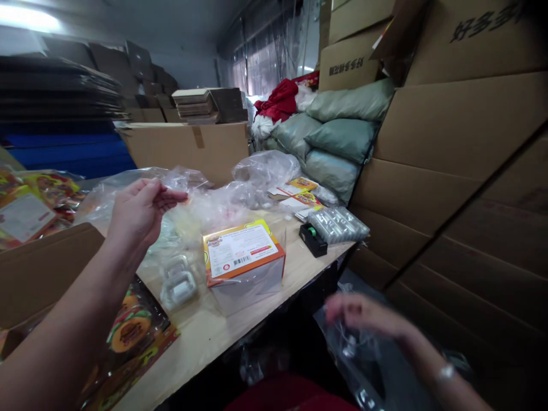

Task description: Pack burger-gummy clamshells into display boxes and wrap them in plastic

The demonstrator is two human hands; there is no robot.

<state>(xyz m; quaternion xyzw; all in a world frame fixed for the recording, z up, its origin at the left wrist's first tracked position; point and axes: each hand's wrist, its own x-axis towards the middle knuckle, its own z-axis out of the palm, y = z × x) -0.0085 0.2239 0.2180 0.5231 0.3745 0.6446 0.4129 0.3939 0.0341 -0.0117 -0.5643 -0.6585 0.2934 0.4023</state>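
My left hand (143, 208) is raised above the table, thumb and fingers pressed together; anything thin between them cannot be made out against the clear plastic behind. My right hand (359, 314), smeared by motion, is low beyond the table's front edge, over a clear plastic bag (357, 357) with shiny clear pieces. Between the hands, an orange and white box (246, 260) stands on the table, apparently in clear film, its printed label facing up. Beside it lies an open clear plastic clamshell (178, 285).
A black tape dispenser (314, 240) and clear plastic packs (338, 224) sit at the table's right end, near flattened printed cartons (299, 194). Crumpled clear bags (265, 174) cover the back. An open carton (47, 268) with burger-printed packs stands left. Stacked cartons (428, 154) wall the right.
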